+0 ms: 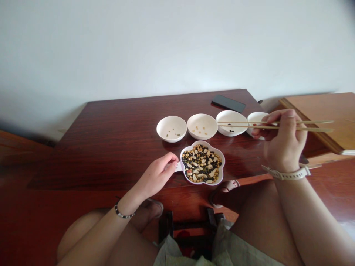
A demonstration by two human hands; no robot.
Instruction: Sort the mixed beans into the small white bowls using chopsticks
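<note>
My left hand [159,170] is closed on the short handle of a flower-shaped dish [223,162], which is full of mixed beans and pale peanut halves. Raised at the right, my right hand [285,142] grips a pair of wooden chopsticks [314,125]. Their tips point left, over the bowls; I see nothing pinched between them. Behind the dish stands a row of white bowls: one with a few small green beans [171,121], one with yellow beans [202,119], one with black beans [238,115]. The rightmost bowl [256,116] is partly hidden by my right hand.
A dark phone [228,103] lies behind the bowls on the reddish-brown table [111,136]. A lighter wooden surface [327,111] stands to the right. The white wall [166,48] rises behind the table, and my legs are below its front edge.
</note>
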